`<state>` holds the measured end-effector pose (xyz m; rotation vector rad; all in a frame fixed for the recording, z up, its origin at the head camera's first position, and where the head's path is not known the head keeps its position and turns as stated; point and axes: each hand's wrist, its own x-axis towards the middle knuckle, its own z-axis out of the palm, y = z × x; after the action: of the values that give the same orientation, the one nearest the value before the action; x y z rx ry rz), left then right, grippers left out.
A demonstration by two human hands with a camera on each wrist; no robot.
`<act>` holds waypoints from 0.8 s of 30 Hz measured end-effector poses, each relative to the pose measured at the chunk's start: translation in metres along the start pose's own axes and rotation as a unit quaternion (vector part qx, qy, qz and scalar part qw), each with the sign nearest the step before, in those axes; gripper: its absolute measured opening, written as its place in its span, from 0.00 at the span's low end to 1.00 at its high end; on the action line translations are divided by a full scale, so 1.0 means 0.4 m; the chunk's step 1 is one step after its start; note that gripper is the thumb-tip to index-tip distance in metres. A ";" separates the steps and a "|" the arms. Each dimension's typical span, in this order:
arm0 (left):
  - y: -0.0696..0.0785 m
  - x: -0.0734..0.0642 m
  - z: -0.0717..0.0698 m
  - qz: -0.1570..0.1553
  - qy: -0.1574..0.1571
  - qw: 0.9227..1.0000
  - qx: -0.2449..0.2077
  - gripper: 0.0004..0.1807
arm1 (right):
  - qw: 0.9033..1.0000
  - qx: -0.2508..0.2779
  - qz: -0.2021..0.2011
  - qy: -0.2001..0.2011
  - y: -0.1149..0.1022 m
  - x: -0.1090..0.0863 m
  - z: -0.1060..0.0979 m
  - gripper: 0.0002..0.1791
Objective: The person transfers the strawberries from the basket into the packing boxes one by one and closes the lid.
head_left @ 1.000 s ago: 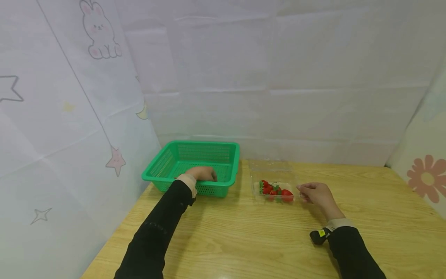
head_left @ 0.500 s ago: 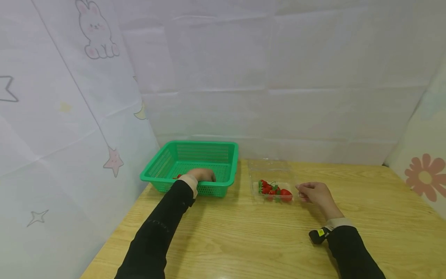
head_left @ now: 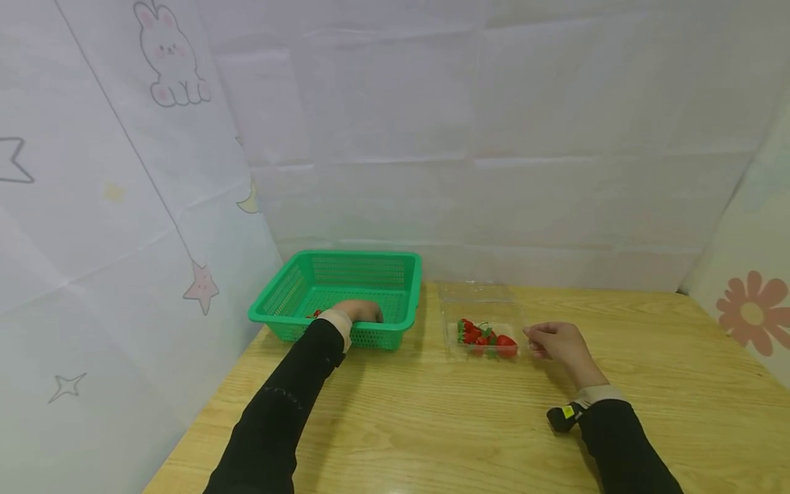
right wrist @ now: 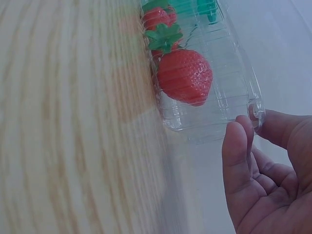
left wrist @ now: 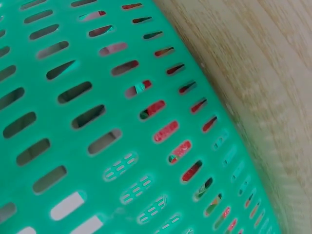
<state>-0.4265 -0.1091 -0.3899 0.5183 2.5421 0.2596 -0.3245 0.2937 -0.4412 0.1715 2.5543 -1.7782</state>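
Observation:
My left hand (head_left: 359,311) reaches over the near rim of a green plastic basket (head_left: 336,326), its fingers hidden behind the front wall. Through the slots in the left wrist view, red strawberries (left wrist: 166,131) with bits of green show close to the hand; whether it holds one I cannot tell. My right hand (head_left: 560,342) pinches the right corner of a clear plastic box (right wrist: 226,105) between thumb and fingers. Inside that box several red strawberries (right wrist: 185,76) with green leaves lie towards the near side, and its clear lid (head_left: 478,293) stands open at the back.
Both containers stand side by side on a wooden table (head_left: 432,425), the basket on the left. A pale printed cloth (head_left: 382,137) hangs right behind them and along both sides. A small dark device (head_left: 561,418) is strapped at the right wrist.
The left hand has shifted slightly inside the basket, and red strawberries now show beside its wrist. The right hand stays at the box corner. The head view has turned a little.

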 end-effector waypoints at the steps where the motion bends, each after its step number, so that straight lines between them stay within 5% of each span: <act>1: 0.000 0.001 0.000 0.001 0.001 1.000 0.000 0.20 | 1.000 -0.002 -0.003 -0.002 0.001 0.000 -0.001 0.26; 14: 0.015 -0.051 -0.045 0.080 0.084 0.993 -0.036 0.09 | 1.000 0.000 -0.006 0.003 0.001 -0.002 0.001 0.24; 24: 0.050 -0.108 -0.086 0.096 0.134 0.985 -0.052 0.07 | 1.000 -0.004 -0.009 0.003 -0.001 -0.002 0.001 0.25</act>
<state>-0.4045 -0.1113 -0.3355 0.7328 2.7196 0.5632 -0.3239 0.2931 -0.4410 0.1545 2.5740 -1.7771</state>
